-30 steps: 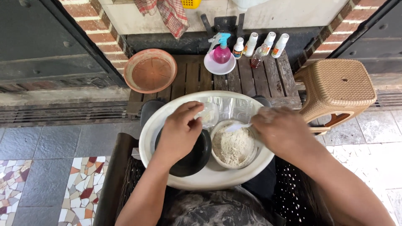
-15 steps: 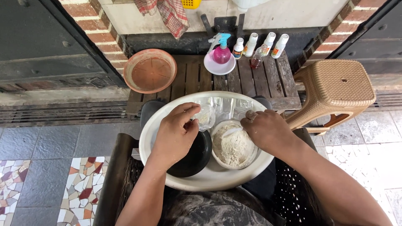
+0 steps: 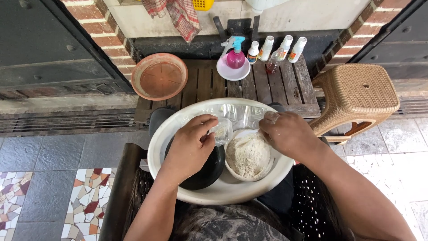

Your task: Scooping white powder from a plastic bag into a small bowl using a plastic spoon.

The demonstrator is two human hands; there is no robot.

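Observation:
A large white basin (image 3: 232, 193) rests on my lap. Inside it lie a black bowl (image 3: 209, 172), a small white bowl of pale powder (image 3: 248, 156) and a clear plastic bag (image 3: 243, 114). My left hand (image 3: 192, 143) hovers over the black bowl and pinches the edge of a small clear plastic cup (image 3: 222, 130). My right hand (image 3: 285, 133), dusted with powder, sits at the powder bowl's far right rim with fingers curled; whatever it grips is hidden.
A terracotta saucer (image 3: 159, 76) sits on a low wooden pallet table (image 3: 209, 85). A pink spray bottle (image 3: 236, 57) on a white dish and several small bottles (image 3: 276, 49) stand at its back. A tan plastic stool (image 3: 361, 93) is at right.
My right hand moved left and up, from over the powder bowl with a white spoon to its far rim. My left hand shifted slightly right onto the clear cup.

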